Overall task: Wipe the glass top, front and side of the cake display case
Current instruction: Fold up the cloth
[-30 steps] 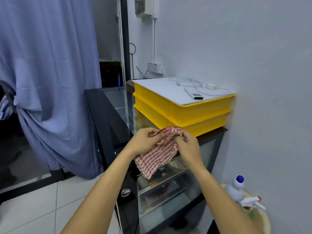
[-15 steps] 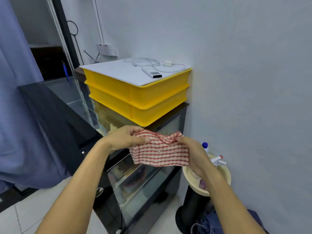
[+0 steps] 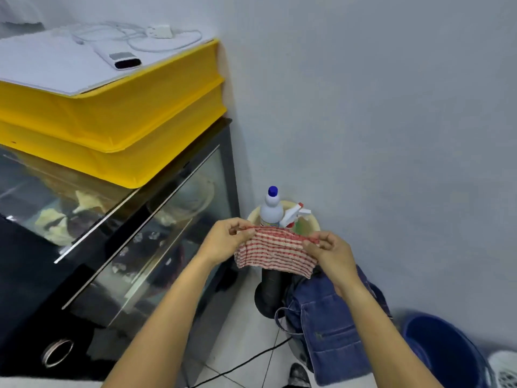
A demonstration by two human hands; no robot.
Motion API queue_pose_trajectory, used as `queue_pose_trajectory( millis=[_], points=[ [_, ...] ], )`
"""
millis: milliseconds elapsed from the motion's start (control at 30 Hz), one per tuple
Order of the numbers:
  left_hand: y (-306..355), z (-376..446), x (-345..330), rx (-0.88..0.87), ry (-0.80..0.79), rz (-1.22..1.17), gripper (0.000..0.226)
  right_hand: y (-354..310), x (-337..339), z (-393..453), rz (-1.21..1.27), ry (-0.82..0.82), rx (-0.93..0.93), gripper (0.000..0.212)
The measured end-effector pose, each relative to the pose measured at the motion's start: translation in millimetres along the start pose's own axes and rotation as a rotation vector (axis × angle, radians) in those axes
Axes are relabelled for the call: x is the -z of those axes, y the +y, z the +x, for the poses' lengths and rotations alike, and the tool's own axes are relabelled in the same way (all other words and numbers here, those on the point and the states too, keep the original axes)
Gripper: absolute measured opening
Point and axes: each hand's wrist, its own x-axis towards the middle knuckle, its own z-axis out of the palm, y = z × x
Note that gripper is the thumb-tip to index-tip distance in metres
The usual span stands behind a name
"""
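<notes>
Both hands are at lower centre of the frame, held in the air in front of the wall, clear of the glass. The left hand (image 3: 223, 242) pinches the upper left edge of a red-and-white checked cloth (image 3: 275, 254) between thumb and curled fingers. The right hand (image 3: 331, 254) pinches the upper right edge in the same way. The cloth hangs between them, gathered in folds along its top edge, its lower edge loose.

The cake display case (image 3: 156, 236) occupies the left half of the frame. It has a black frame and glass panels on top and front; shelves and reflections show through the glass. The cloth is just right of the case's corner and does not touch it. Two stacked yellow trays (image 3: 117, 127) sit on the case's top at upper left, covering much of it. A white board (image 3: 50, 63) lies on the trays, carrying a white device with a dark screen (image 3: 121, 58) and a coiled white cable with plug (image 3: 156, 35).

Behind the cloth, a cream bowl (image 3: 312, 222) on a dark stand (image 3: 270, 292) holds a white bottle with a blue cap (image 3: 271, 208) and a spray nozzle (image 3: 295, 215). A denim bag (image 3: 330, 326) lies on the floor beneath the right forearm. A blue bucket (image 3: 444, 351) stands at lower right.
</notes>
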Motion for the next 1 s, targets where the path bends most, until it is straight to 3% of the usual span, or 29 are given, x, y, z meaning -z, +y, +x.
queue_pose_trajectory(
  millis=[200,333,533,633,733,833,900,1000],
  points=[
    [-41,44,-49,0.062,-0.053,0.209,0.024,47,12,57,-0.276,0.016,0.007,0.02],
    [-68,70,-68,0.117,-0.098,0.329,0.008,77,12,93,-0.408,-0.011,-0.002,0.019],
    [-99,99,-82,0.189,-0.15,0.357,0.01,94,11,130,-0.516,-0.048,-0.064,0.014],
    [-105,119,-94,0.181,-0.199,0.348,0.012,99,7,151,-0.614,-0.001,-0.084,0.011],
    [-112,138,-104,0.168,-0.286,0.378,0.013,106,3,162,-0.644,0.093,-0.112,0.022],
    [-124,148,-101,0.036,-0.317,0.59,0.017,112,-11,155,-0.618,0.155,-0.029,0.042],
    [-139,150,-90,-0.092,-0.333,0.778,0.028,122,-22,142,-0.808,0.211,0.118,0.055],
    [-162,148,-68,-0.332,-0.407,0.853,0.047,141,-44,117,-0.974,0.194,0.305,0.049]
  ],
)
